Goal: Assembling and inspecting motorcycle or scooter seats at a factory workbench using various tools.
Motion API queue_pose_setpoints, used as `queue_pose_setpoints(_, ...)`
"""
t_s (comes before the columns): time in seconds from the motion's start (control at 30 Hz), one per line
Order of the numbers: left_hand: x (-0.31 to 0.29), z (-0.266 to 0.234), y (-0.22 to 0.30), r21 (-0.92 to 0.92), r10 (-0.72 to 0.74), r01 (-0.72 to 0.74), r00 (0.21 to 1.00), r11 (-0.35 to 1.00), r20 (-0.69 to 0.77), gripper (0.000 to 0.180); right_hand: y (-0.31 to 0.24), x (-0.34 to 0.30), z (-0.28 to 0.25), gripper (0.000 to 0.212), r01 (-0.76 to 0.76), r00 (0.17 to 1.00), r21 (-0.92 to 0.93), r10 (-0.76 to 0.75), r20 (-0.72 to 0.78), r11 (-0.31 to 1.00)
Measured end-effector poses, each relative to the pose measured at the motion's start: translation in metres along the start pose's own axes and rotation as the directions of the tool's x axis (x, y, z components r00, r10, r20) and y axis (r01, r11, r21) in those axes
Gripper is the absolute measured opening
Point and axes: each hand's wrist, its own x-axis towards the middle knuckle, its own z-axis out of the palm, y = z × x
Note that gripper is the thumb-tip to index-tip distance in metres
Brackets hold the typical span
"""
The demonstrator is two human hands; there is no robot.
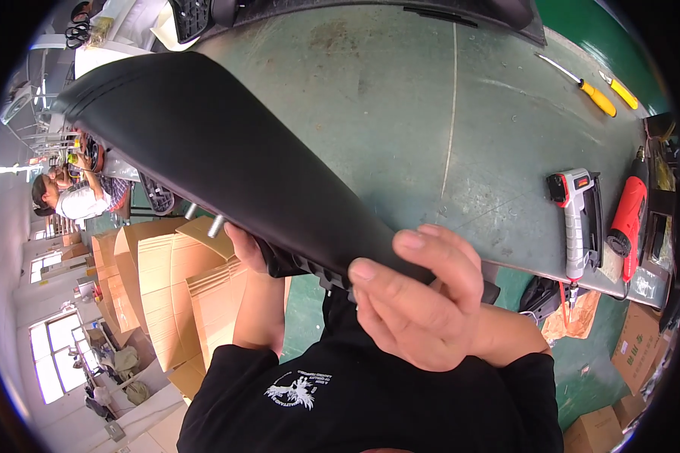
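A long black padded seat (227, 143), smooth-covered with a stitched seam at its wide end, is held up tilted in front of me. Two metal studs (217, 226) stick out from its underside. My left hand (247, 249) grips it from below, its fingers mostly hidden behind the seat. At the narrow end, my right hand (423, 309) holds the seat with its fingertips pressed on the cover near the edge.
A green-grey worktable (400, 98) lies beyond the seat. On its right are a nail gun (578, 219), a red heat gun (629, 215), a yellow-handled screwdriver (597, 98) and a yellow cutter (623, 92). Cardboard boxes (166, 279) stand at left; another person (83, 200) works farther off.
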Motion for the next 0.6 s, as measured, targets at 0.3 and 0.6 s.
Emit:
queue_pose_setpoints(0.3, -0.009, 0.021, 0.005, 0.073, 0.087, -0.099, 0.984, 0.992, 0.153, 0.085, 0.001, 0.002, -0.038, 0.021, -0.149, 0.984, -0.051, 0.154, 0.092, 0.987)
queue_pose_setpoints(0.6, -0.033, 0.047, 0.022, 0.133, -0.275, 0.246, 0.918, 0.960, 0.286, 0.098, 0.000, 0.007, -0.063, 0.024, -0.254, 0.962, -0.115, 0.263, 0.075, 0.960)
